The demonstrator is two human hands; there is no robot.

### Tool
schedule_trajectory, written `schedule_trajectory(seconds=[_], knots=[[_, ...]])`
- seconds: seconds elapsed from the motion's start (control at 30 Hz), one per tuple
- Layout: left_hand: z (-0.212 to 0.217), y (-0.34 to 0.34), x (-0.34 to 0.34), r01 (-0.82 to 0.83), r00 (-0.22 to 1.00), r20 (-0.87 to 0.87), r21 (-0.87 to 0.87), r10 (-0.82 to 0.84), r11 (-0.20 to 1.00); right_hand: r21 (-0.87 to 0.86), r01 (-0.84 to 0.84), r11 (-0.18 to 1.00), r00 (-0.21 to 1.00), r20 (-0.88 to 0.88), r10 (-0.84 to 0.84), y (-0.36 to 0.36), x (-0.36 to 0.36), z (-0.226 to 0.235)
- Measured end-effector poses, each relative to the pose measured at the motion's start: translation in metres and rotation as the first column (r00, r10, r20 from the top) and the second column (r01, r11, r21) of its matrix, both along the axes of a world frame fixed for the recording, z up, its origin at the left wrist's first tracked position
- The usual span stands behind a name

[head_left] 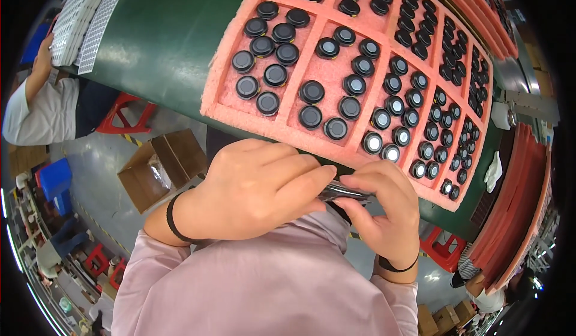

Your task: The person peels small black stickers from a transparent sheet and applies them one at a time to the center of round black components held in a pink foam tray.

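The left grip [258, 192] and the right grip [387, 213] meet in front of the person's chest, both closed on a dark, shiny piece [348, 192] that sits between their fingertips. The right grip pinches it between thumb and forefinger, and the left grip has its bent fingers at the piece's left end; much of the piece is hidden by the fingers, so its full shape cannot be told. A dark band [171, 219] circles the wrist behind the left grip, another dark band [399, 270] the wrist behind the right grip, and a pale pink garment [270, 282] lies below both. Just beyond the grips, a pink foam tray [207, 99] stretches away and to the right on a green tabletop [159, 30], its walls dividing it into compartments that hold black round parts [335, 128], many with a paler disc on top. To the left of the left grip, below the tabletop, an open cardboard box [195, 153] stands on the floor, with a red stool [126, 114] near it. Farther to the upper left, a co-worker's hand [43, 57] touches a stack of white trays [81, 18] beside a patterned sheet [107, 27]. Well to the right of the right grip are a crumpled white item [494, 173] and a stack of reddish foam sheets [510, 216].
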State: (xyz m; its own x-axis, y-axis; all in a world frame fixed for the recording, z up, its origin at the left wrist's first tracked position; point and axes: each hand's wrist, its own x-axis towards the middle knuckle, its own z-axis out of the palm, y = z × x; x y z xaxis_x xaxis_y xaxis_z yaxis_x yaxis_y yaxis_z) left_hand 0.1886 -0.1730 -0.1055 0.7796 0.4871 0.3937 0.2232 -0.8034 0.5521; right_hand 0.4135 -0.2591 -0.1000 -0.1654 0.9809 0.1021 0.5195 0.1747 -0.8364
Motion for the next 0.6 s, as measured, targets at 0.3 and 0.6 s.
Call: schedule_trajectory(seconds=[0.3,0.6], knots=[[-0.007,0.001,-0.021,-0.023,0.992,0.109,-0.361,0.066,0.932,-0.005,0.1,0.995,0.992,-0.07,-0.1,-0.015,0.005,-0.004],[0.004,-0.008,-0.011,-0.021,0.996,-0.086,-0.156,0.008,0.988,0.089,0.062,0.994,0.995,0.067,-0.068,-0.007,-0.002,0.009]])
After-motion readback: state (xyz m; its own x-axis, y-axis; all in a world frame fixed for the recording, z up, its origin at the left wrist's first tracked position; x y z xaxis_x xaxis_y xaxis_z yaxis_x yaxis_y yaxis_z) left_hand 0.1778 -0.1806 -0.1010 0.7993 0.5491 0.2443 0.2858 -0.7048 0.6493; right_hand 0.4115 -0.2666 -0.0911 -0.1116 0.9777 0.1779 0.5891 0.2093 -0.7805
